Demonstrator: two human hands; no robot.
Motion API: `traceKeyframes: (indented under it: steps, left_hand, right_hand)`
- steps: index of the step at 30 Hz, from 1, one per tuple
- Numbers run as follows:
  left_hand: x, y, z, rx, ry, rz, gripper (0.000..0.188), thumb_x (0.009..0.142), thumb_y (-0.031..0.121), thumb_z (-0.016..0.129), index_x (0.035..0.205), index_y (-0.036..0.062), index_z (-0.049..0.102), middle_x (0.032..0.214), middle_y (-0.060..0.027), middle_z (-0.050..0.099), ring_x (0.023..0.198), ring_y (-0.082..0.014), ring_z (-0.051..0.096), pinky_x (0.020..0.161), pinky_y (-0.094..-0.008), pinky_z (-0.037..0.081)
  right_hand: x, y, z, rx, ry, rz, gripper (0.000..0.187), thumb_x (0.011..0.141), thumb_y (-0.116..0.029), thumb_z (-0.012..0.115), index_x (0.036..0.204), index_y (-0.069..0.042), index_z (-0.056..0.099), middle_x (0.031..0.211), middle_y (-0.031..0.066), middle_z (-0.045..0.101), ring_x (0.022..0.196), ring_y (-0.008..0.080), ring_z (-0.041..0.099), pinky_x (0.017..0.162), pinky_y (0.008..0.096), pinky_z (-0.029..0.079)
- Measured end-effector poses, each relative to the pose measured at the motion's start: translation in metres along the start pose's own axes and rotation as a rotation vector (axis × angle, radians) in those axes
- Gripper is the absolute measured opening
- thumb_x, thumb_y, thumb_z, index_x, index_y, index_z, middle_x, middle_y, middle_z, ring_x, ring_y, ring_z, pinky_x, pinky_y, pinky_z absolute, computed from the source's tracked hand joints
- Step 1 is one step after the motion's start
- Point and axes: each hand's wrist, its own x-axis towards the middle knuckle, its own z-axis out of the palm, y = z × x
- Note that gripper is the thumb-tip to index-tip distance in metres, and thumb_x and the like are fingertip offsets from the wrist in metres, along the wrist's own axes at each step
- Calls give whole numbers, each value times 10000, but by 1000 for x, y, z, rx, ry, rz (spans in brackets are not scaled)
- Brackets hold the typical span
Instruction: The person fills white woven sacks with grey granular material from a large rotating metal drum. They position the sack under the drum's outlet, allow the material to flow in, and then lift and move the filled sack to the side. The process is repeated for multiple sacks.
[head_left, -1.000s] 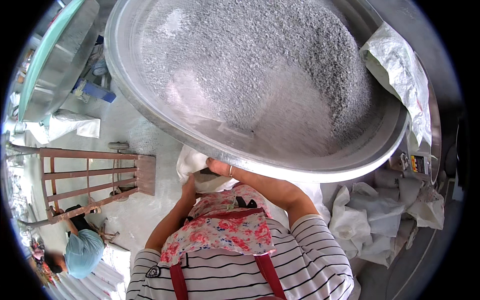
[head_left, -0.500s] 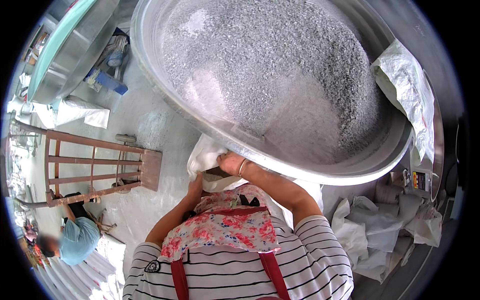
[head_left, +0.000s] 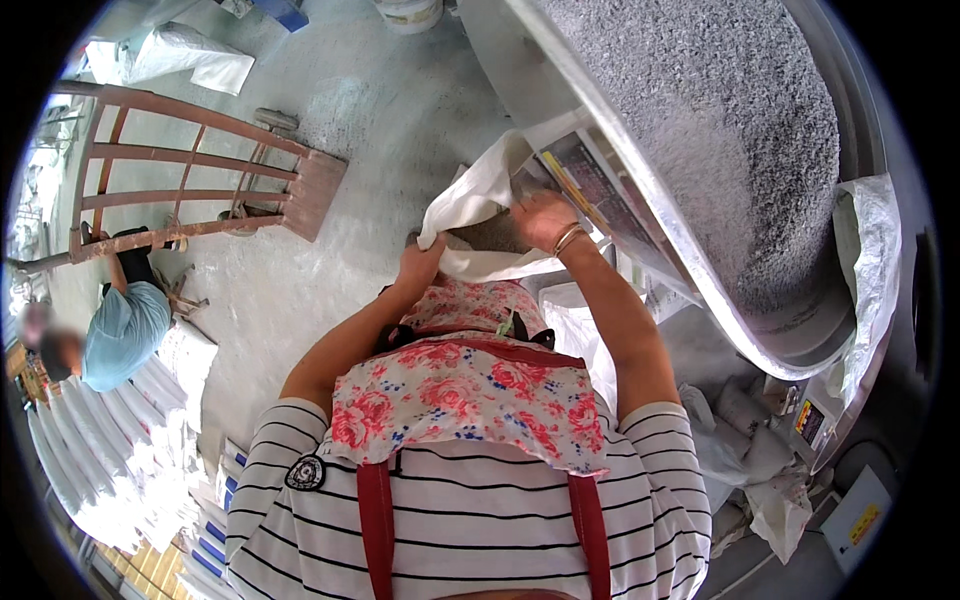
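1. Location: the white sack (head_left: 475,192) is directly in front of the floral apron (head_left: 460,390), beside the large metal tub (head_left: 640,165). Its mouth is spread, showing brownish-grey contents (head_left: 492,236).

2. Left hand (head_left: 420,262): thumb and fingers pinch the near-left edge of the mouth. Judged risk: with so little fabric held, a heavy load could pull the edge free.

3. Right hand (head_left: 545,220): fingers bent at the right side of the mouth. Whether they grip the fabric cannot be told, the fingertips being hidden. If they do not, that side could fold inward and narrow the opening.

4. Clearance: the right hand is near the tub's side and its dark-and-yellow panel (head_left: 580,185). A careless sideways move could knock the knuckles or snag the bracelet (head_left: 568,238).

5. Spillage: the contents lie loose below an unfastened mouth. A sharp tilt could scatter them onto the floor (head_left: 370,130).

6. Contamination: a loose white sheet (head_left: 868,250) hangs over the tub's rim; if dislodged, it could drop onto the grey granules (head_left: 700,100).
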Motion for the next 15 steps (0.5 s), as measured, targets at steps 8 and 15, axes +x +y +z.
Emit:
traceKeyframes:
  steps: [8, 15]
  left_hand:
    - [14, 28, -7, 543, 416, 1034, 603, 654, 285, 678, 1078, -55, 418, 1012, -229, 480, 919, -364, 474, 795, -413, 399]
    - [44, 85, 19, 691, 235, 814, 490, 680, 285, 661, 1001, -55, 513, 991, -248, 542, 954, -385, 500, 812, -411, 414]
  right_hand:
    - [-84, -56, 3, 469, 515, 457, 165, 722, -28, 568, 885, 0, 573, 768, 123, 588, 701, 288, 563, 631, 311, 465]
    - [-144, -32, 67, 971, 628, 1851, 541, 681, -264, 697, 1063, 43, 467, 883, 132, 567, 713, 249, 555, 650, 352, 472]
